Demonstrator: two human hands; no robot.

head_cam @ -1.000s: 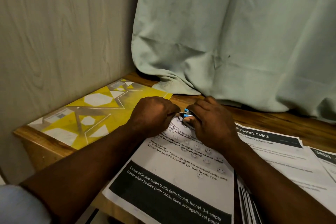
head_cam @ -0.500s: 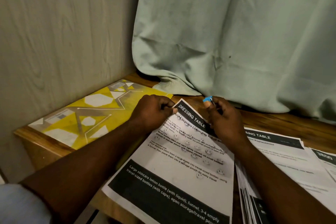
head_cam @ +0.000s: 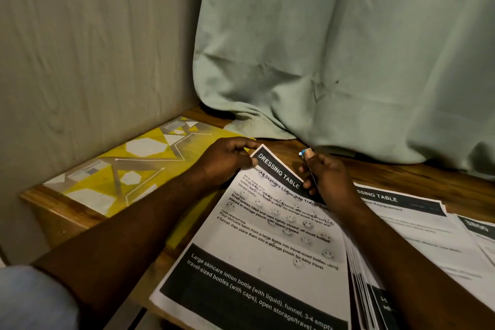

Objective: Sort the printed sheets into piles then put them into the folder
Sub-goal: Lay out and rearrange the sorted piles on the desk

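Observation:
A stack of printed sheets [head_cam: 267, 244] headed "DRESSING TABLE" lies in front of me, its lower edges fanned out on the right. My left hand [head_cam: 225, 163] pinches the top sheet's upper left corner. My right hand [head_cam: 329, 179] is just above the stack's upper right corner and pinches a small blue clip [head_cam: 302, 153] between thumb and finger. A yellow folder [head_cam: 139, 169] with white and grey shapes lies flat to the left, partly under the stack.
A second pile of printed sheets [head_cam: 407, 222] lies to the right, and a third pile [head_cam: 479, 230] is at the right edge. A pale green curtain [head_cam: 348, 61] hangs onto the wooden table [head_cam: 428, 179]. A wood-grain wall panel [head_cam: 93, 48] bounds the left.
My right hand has come up off the top sheet with the blue clip and moved up and to the right. The sheet's header now shows. My left hand shifted slightly to the corner.

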